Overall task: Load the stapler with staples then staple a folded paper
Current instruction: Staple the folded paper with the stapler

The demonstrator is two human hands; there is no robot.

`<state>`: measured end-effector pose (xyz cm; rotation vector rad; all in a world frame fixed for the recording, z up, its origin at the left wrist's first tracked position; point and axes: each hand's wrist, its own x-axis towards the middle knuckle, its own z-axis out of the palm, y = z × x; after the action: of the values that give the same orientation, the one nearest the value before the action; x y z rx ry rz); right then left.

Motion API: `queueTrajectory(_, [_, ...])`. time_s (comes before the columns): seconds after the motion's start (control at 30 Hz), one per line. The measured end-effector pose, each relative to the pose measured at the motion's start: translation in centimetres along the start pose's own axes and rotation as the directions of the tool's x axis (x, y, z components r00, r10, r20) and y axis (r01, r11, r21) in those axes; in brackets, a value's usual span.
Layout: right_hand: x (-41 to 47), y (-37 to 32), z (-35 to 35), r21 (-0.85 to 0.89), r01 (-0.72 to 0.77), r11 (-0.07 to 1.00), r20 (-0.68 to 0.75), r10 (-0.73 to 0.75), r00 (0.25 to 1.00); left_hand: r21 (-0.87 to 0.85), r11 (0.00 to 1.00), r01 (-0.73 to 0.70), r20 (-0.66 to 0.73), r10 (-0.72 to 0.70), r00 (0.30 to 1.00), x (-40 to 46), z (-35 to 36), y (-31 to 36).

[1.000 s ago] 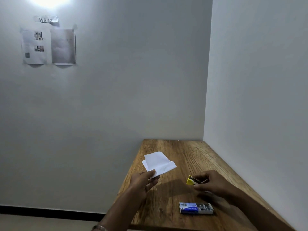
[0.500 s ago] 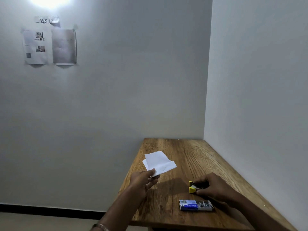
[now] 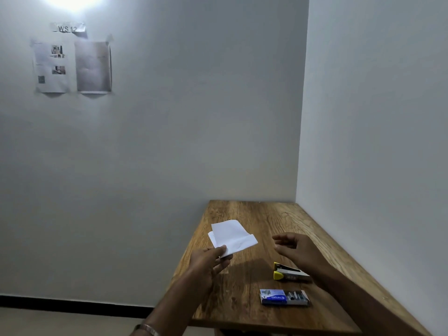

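My left hand (image 3: 209, 261) pinches the near corner of a folded white paper (image 3: 231, 236) and holds it above the left side of the wooden table (image 3: 254, 214). A small yellow and black stapler (image 3: 289, 274) lies on the table towards the right, with nothing touching it. My right hand (image 3: 294, 248) hovers empty above and just beyond the stapler, fingers loosely spread towards the paper. An open blue box of staples (image 3: 283, 297) lies near the table's front edge.
The table sits in a corner, with a white wall along its right side and another behind it. Two printed sheets (image 3: 72, 66) and a label are taped high on the left wall. The table's left edge drops to the floor.
My right hand has let go of the stapler, which now lies on the table, and has lifted up and forward. The paper in my left hand has barely moved.
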<state>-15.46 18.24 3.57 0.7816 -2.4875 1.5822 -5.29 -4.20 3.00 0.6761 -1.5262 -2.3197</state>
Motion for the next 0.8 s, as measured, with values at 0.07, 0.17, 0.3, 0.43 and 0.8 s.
queueTrajectory(0.07, [0.5, -1.0, 0.7, 0.02, -0.015, 1.0, 0.047, 0.014, 0.999, 0.004, 1.0, -0.002, 0.005, 0.002, 1.0, -0.1, 0.1, 0.0])
queueTrajectory(0.17, [1.2, -2.3, 1.9, 0.066, -0.056, 0.996, 0.077, 0.051, 0.996, 0.011, 1.0, 0.0, 0.02, 0.0, 1.0, -0.1, 0.1, 0.2])
queueTrajectory(0.3, [1.6, -3.2, 3.0, 0.129, -0.077, 0.989, 0.07, 0.068, 0.995, 0.011, 1.0, -0.006, 0.02, 0.005, 1.0, 0.0, 0.0, 0.3])
queueTrajectory(0.43, [1.6, -3.4, 3.7, 0.134, -0.067, 0.989, 0.078, 0.057, 0.995, 0.002, 1.0, -0.016, -0.009, 0.016, 1.0, 0.3, -0.4, 0.8])
queueTrajectory(0.8, [1.9, -4.4, 5.3, 0.188, -0.092, 0.978, 0.052, 0.084, 0.995, 0.084, 0.973, -0.214, -0.009, 0.215, 0.976, 1.3, -1.8, 2.1])
